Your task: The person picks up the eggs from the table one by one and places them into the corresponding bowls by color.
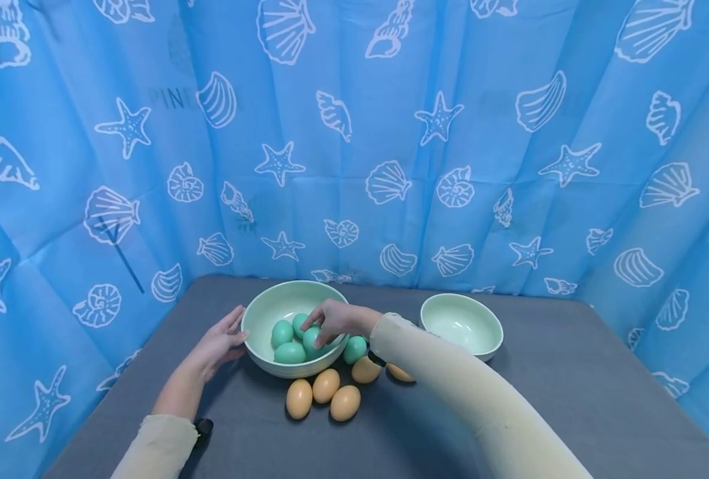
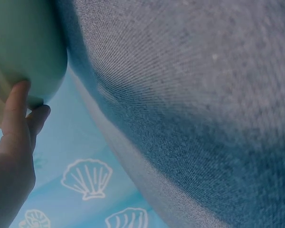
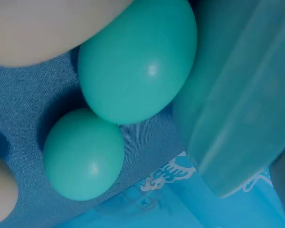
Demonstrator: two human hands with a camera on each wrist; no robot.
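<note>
Green eggs going into the large bowl

Large bowl (image 1: pixel 269 364) set toward the far-left corner of the tabletop (image 1: pixel 259 439). Left hand (image 1: pixel 218 340) against its outer wall, fingers extended, likely steadying it. Right hand (image 1: pixel 334 319) reaches over the rim, thumb and fingers curled about a green egg (image 1: pixel 312 340); three more lie beside it in the bowl.

Step, as I judge it: setting that egg down among the others. Next move would call for loosening the right hand gently, then lifting it clear of the rim. Right wrist view shows two green eggs (image 3: pixel 137 61) outside, on the tabletop just beside the bowl; plausible next pickups.

Five tan eggs (image 1: pixel 345 403) lie between the bowl and the near edge, apparently being left aside. Smaller bowl (image 1: pixel 462 326) near the far edge, right of centre.
</note>
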